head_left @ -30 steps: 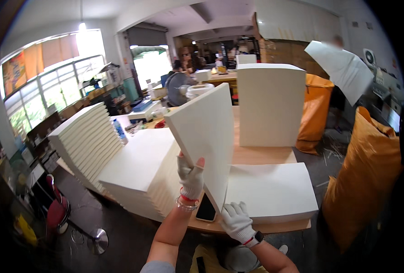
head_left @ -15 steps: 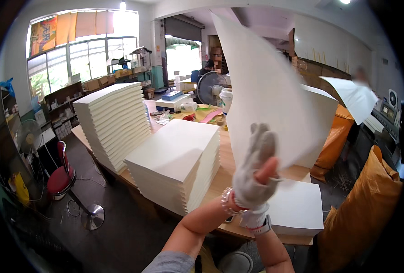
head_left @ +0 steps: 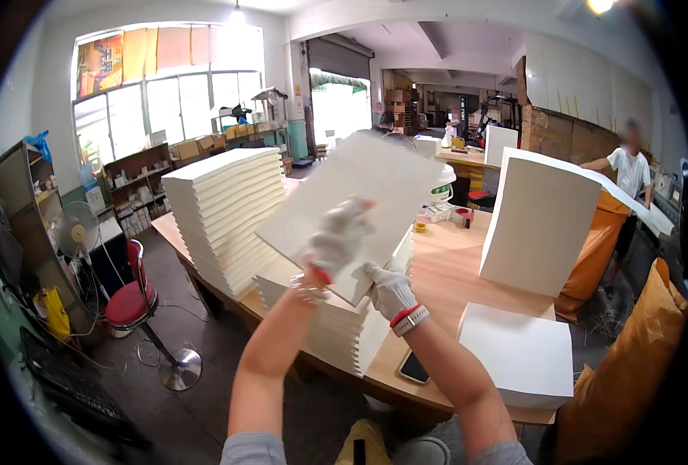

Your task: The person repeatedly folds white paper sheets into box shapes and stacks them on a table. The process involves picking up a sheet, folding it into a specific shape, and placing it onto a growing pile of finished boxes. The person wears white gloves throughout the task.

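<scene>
A large white paper sheet (head_left: 394, 182), perhaps more than one, is tilted above the middle paper stack (head_left: 336, 333). My right hand (head_left: 390, 291), in a pale work glove with a watch at the wrist, pinches the sheet's near edge. My left hand (head_left: 336, 236), also gloved and with a beaded bracelet, is over the sheet's face; motion smears its fingers, so their grip is unclear. The sheet hides much of the stack's top.
A taller paper stack (head_left: 224, 217) with wavy sides stands left. Right are an upright paper block (head_left: 541, 225), a low stack (head_left: 514, 353) and a phone (head_left: 414, 367) on the wooden table (head_left: 452, 267). Orange sacks (head_left: 623, 349) flank it. Another person (head_left: 631, 170) handles paper farther right.
The sheet has swung from upright on the right to a tilt over the middle stack. My left hand moved left; my right hand now shows at the sheet's edge. The view shifted right.
</scene>
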Motion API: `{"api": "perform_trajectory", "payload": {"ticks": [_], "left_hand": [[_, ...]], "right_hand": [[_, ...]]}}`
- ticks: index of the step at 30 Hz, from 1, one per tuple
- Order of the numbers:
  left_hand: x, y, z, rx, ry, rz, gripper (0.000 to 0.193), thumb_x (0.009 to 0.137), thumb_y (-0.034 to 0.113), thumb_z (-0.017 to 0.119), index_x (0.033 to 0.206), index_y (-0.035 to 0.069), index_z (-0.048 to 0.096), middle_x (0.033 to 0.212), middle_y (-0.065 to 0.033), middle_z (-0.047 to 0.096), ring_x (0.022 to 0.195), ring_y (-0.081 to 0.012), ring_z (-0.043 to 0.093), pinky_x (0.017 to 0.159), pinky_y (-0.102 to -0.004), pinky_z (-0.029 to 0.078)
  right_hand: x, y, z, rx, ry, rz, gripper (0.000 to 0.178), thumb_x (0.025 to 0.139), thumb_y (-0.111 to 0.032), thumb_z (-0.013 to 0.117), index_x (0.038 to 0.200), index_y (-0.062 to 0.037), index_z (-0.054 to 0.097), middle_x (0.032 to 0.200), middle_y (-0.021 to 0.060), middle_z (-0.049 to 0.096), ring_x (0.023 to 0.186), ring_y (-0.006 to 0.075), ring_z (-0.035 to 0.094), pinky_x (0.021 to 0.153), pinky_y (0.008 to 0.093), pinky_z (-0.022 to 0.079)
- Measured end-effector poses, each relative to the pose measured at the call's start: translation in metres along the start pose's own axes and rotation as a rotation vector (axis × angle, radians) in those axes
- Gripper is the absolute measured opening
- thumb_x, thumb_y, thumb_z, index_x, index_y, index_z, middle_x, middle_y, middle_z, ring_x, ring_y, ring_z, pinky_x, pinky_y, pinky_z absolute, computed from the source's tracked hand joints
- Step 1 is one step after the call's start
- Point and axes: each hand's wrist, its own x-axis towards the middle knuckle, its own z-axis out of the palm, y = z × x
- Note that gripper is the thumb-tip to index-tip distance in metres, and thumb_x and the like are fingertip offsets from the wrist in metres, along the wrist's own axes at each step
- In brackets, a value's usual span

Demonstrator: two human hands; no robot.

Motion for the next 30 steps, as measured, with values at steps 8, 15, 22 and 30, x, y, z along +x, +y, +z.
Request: {"api": "perform_trajectory", "payload": {"ticks": [8, 15, 22, 30], "left_hand": [[-0.133, -0.166, -0.189, 0.279, -0.183, -0.734, 0.039, 0.097, 0.019, 0.068, 0.133, 0.005, 0.064, 0.105, -0.0119, 0.072, 0.097, -0.0194, 0.066, 0.086, -0.0309, 0.051], [-0.168, -0.17, -0.201, -0.174, -0.143, -0.729, 0.045, 0.096, 0.011, 0.072, 0.139, 0.002, 0.063, 0.109, -0.0038, 0.069, 0.099, -0.01, 0.062, 0.086, -0.0236, 0.051], [-0.173, -0.175, -0.205, -0.033, -0.028, -0.74, 0.032, 0.09, 0.003, 0.074, 0.122, -0.002, 0.072, 0.096, -0.0087, 0.077, 0.085, -0.0124, 0.07, 0.079, -0.0251, 0.056], [-0.171, -0.17, -0.212, -0.072, -0.021, -0.777, 0.03, 0.091, 0.005, 0.074, 0.12, -0.003, 0.072, 0.094, -0.0072, 0.077, 0.085, -0.0122, 0.07, 0.077, -0.0254, 0.056]], "right_hand": [[-0.037, -0.059, 0.02, -1.206, -0.29, -0.191, 0.05, 0.099, -0.042, 0.066, 0.12, 0.0028, 0.058, 0.107, 0.0319, 0.068, 0.092, 0.0433, 0.07, 0.076, 0.0472, 0.057], [-0.076, -0.052, 0.039, -1.595, -0.307, -0.376, 0.05, 0.096, -0.052, 0.065, 0.105, -0.0029, 0.061, 0.097, 0.0237, 0.064, 0.082, 0.0398, 0.068, 0.07, 0.0477, 0.055], [-0.078, -0.038, 0.039, -1.472, -0.244, -0.461, 0.041, 0.094, -0.041, 0.071, 0.097, -0.0024, 0.06, 0.091, 0.0223, 0.061, 0.076, 0.0399, 0.065, 0.065, 0.0472, 0.053], [-0.081, -0.032, 0.038, -1.407, -0.225, -0.46, 0.035, 0.094, -0.037, 0.07, 0.099, -0.0038, 0.06, 0.095, 0.0233, 0.061, 0.078, 0.0405, 0.065, 0.068, 0.0472, 0.054]]}}
